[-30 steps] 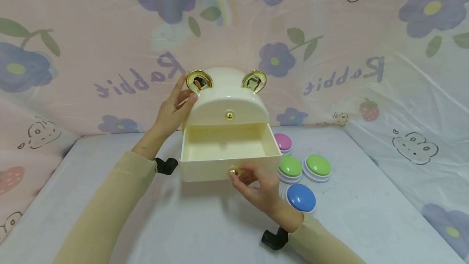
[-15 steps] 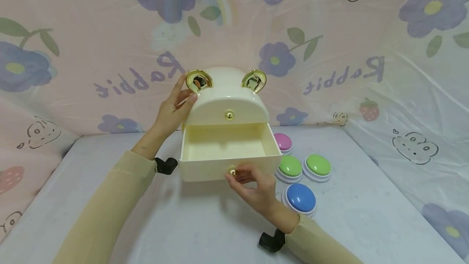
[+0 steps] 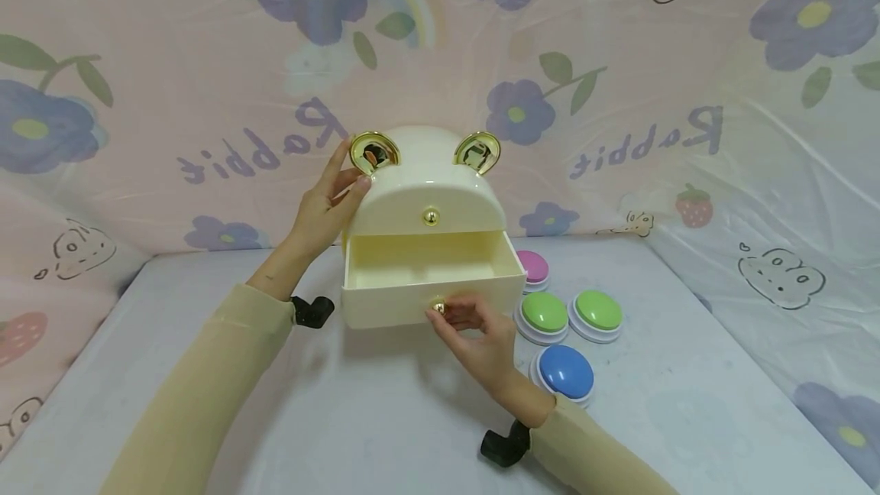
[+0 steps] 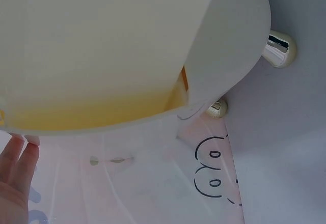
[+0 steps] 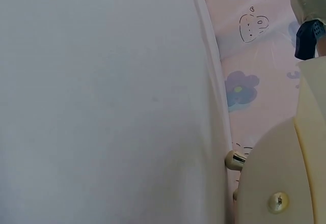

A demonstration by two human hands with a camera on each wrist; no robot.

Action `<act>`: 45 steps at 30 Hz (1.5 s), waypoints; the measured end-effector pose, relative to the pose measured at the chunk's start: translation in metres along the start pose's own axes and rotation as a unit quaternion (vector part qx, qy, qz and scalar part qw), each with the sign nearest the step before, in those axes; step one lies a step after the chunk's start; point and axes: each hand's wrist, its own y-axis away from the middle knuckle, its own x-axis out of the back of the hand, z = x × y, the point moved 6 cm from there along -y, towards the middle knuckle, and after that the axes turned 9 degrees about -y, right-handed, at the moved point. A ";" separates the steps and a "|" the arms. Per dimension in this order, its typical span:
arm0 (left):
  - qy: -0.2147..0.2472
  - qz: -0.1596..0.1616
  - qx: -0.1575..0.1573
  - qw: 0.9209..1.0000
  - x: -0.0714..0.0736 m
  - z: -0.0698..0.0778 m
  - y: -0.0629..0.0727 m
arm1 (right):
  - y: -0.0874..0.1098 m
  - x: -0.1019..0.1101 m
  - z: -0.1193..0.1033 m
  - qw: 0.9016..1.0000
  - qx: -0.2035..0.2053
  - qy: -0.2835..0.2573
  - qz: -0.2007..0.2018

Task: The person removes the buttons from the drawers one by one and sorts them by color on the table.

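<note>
At table centre: a cream cabinet between two hands, lower drawer drawn out

Clock directions are those of the head view, taken from the cabinet's middle, with twelve at the far side. The cream cabinet (image 3: 426, 174) stands upright on the white-covered table (image 3: 694, 373), near the patterned cloth (image 3: 426, 90) at twelve. Its rounded top bears two gold ears, the left ear (image 3: 374, 153) at eleven and the right ear (image 3: 477, 153) at one. An upper knob (image 3: 431, 217) sits on the closed upper front; beneath it the lower drawer (image 3: 392, 306) projects toward six, its pale interior exposed.

The hands are apart. At nine, the left hand (image 3: 326, 201) grips the cabinet's upper side, index finger beside the left ear and thumb just below it. At five, the right hand (image 3: 484, 342) pinches the lower knob (image 3: 438, 308) between thumb and fingers.

Beyond the drawer, a pink button (image 3: 532, 266) lies between three and four. Two domed green ones follow at four, the inner green button (image 3: 545, 312) just beside the outer green button (image 3: 598, 309). A blue button (image 3: 567, 370) lies between four and five, near the right wrist.
</note>
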 end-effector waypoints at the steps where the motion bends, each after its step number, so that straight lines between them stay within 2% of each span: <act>1: -0.001 0.000 0.000 1.000 0.000 0.000 0.000 | -0.001 -0.001 0.001 1.000 -0.005 0.000 0.002; 9: 0.000 -0.001 0.009 1.000 -0.001 -0.001 0.001 | -0.009 -0.009 0.015 0.999 -0.039 0.004 0.021; 13: 0.001 -0.001 0.003 1.000 -0.002 -0.002 -0.001 | -0.013 -0.012 0.023 0.998 -0.056 0.008 0.034; 17: 0.004 0.003 0.000 1.000 -0.004 -0.017 -0.007 | -0.018 -0.014 0.028 0.996 -0.075 0.008 0.048; 20: 0.000 0.008 -0.001 1.000 -0.006 -0.031 -0.013 | -0.027 -0.016 0.021 0.996 -0.080 0.007 0.050; 23: -0.005 0.012 -0.004 1.000 -0.007 -0.035 -0.015 | -0.035 -0.018 0.013 0.995 -0.092 0.005 0.048; 30: -0.002 0.016 -0.010 1.000 -0.007 -0.036 -0.015 | -0.043 -0.021 0.021 0.987 -0.147 -0.004 0.061; 35: -0.008 0.021 -0.012 1.000 -0.006 -0.036 -0.015 | -0.047 -0.023 0.030 0.983 -0.172 -0.026 0.064; 40: -0.011 0.025 -0.016 0.999 -0.005 -0.034 -0.016 | -0.043 -0.024 0.053 0.980 -0.188 -0.037 0.063; 45: -0.012 0.027 -0.013 0.999 -0.005 -0.034 -0.015 | -0.047 -0.025 0.045 0.976 -0.205 -0.046 0.053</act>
